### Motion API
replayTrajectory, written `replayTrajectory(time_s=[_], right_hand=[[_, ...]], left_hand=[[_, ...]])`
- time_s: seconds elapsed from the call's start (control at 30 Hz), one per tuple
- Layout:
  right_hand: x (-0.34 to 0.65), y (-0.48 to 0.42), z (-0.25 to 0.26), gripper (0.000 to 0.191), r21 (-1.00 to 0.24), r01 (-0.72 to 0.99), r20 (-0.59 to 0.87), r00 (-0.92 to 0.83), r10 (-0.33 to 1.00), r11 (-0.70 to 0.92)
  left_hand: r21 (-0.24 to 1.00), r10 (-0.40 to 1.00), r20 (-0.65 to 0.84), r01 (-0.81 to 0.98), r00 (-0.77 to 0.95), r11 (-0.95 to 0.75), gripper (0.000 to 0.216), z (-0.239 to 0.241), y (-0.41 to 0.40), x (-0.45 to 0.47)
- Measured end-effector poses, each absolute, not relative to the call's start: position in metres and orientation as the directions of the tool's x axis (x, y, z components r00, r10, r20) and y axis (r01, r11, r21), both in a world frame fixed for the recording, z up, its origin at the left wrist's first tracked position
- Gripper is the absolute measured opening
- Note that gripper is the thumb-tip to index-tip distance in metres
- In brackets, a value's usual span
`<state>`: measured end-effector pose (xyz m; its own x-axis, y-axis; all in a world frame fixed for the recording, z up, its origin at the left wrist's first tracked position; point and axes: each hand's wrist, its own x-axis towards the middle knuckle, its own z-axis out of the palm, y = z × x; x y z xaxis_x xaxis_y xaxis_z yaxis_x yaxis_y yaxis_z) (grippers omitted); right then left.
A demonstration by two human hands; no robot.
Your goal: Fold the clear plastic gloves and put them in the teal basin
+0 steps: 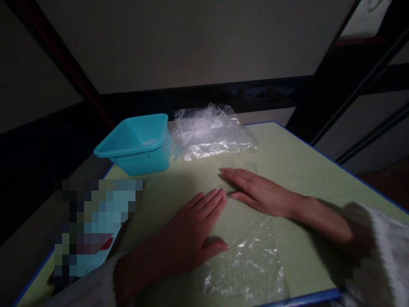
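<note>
A clear plastic bag (252, 264) lies spread on the table, reaching from the front edge up past my hands. My left hand (194, 230) is laid out flat at its left side, fingers stretched and thumb apart. Across from it, my right hand (258, 192) rests palm down over the upper part of the bag, with fingers extended and thumb a little apart. Neither hand grips anything. The bag's far end, beyond the fingertips, is faint against the tabletop.
Behind my hands lies a crumpled pile of clear plastic bags (211, 132). A turquoise plastic basin (140, 155) stands to its left. A blurred-out, flat object (99, 226) lies at the left edge. The pale green table (322, 187) has blue edging.
</note>
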<state>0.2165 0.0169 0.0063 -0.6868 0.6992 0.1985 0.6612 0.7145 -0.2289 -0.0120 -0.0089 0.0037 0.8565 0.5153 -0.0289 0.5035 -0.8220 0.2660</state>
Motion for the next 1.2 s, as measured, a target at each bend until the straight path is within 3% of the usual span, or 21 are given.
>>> replayTrajectory(time_s=[0.13, 0.23, 0.43, 0.57, 0.77, 1.2], right_hand=[[0.215, 0.019, 0.005, 0.054, -0.184, 0.676, 0.183, -0.69, 0.701, 0.714], [0.215, 0.018, 0.009, 0.049, -0.197, 0.679, 0.208, -0.676, 0.707, 0.707], [0.216, 0.017, 0.007, 0.047, -0.232, 0.681, 0.188, -0.669, 0.719, 0.694], [0.219, 0.02, 0.007, 0.045, -0.268, 0.67, 0.176, -0.672, 0.719, 0.692], [0.227, 0.024, 0.019, 0.038, -0.281, 0.704, 0.24, -0.606, 0.758, 0.652], [0.228, 0.026, 0.014, 0.037, -0.298, 0.67, 0.222, -0.644, 0.732, 0.68]], left_hand=[[0.232, 0.501, 0.0, 0.487, 0.866, -0.842, 0.07, 0.005, -0.008, -0.013], [0.239, 0.399, 0.073, 0.372, 0.914, -0.897, 0.067, 0.01, -0.011, -0.012], [0.353, 0.209, 0.044, 0.18, 0.977, -0.918, 0.061, 0.022, -0.023, -0.008], [0.441, 0.206, -0.004, 0.187, 0.979, -0.878, 0.059, 0.022, -0.025, -0.008], [0.456, 0.209, 0.019, 0.177, 0.978, -0.872, 0.059, 0.022, -0.023, -0.008], [0.384, 0.167, 0.043, 0.138, 0.985, -0.913, 0.045, 0.028, -0.025, -0.008]])
